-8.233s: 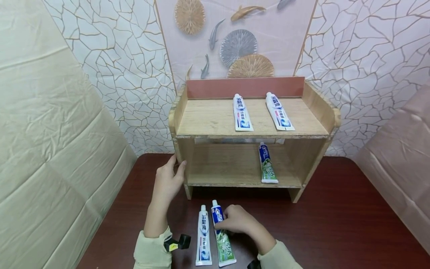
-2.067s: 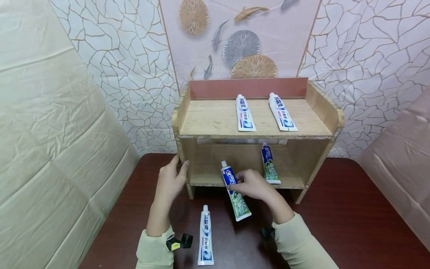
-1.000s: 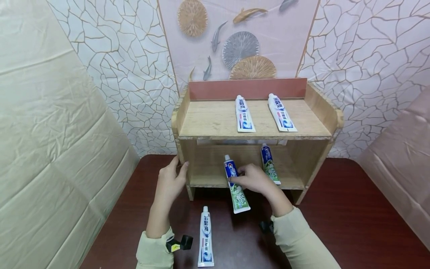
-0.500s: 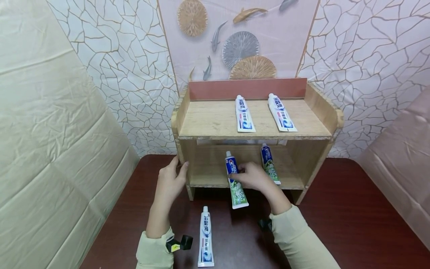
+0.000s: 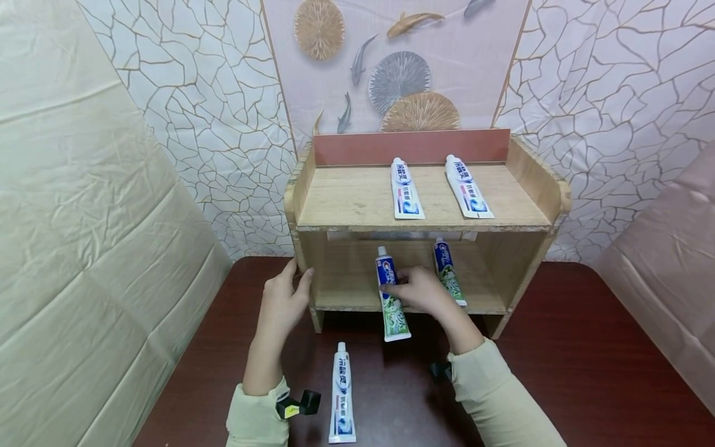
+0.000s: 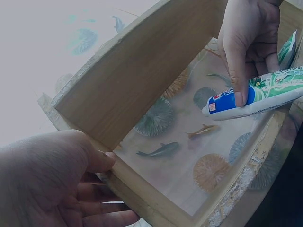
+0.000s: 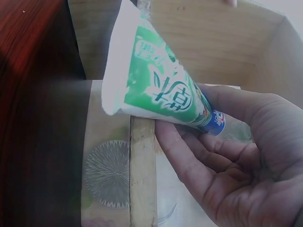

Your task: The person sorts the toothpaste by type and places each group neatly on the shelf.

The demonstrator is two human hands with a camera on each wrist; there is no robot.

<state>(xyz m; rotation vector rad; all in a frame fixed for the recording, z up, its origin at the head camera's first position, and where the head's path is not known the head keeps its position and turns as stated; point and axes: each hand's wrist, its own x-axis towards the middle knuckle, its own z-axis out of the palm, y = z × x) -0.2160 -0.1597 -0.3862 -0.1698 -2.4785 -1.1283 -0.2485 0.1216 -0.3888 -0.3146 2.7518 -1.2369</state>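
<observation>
My right hand (image 5: 422, 290) pinches a blue-and-green toothpaste tube (image 5: 396, 320) between thumb and fingers, cap pointing to the back. The tube tilts over the front edge of the lower board of the two-tier wooden shelf (image 5: 352, 279), its crimped end sticking out in front. In the right wrist view the fingers are under the tube (image 7: 156, 75). My left hand (image 5: 285, 298) grips the shelf's left side panel; in the left wrist view the thumb (image 6: 102, 161) lies on the panel's edge. A second blue-and-green tube (image 5: 449, 273) lies on the lower board, right of my right hand.
Two white toothpaste tubes (image 5: 407, 189) lie side by side on the upper board. Another white tube (image 5: 342, 394) is on the dark red table (image 5: 592, 360), in front of the shelf. Cloth-covered walls (image 5: 112, 248) stand on both sides.
My right hand has picked the blue-and-green tube off the table and carried it up to the lower board. Lately it edges slowly farther in. My left hand stays at the panel.
</observation>
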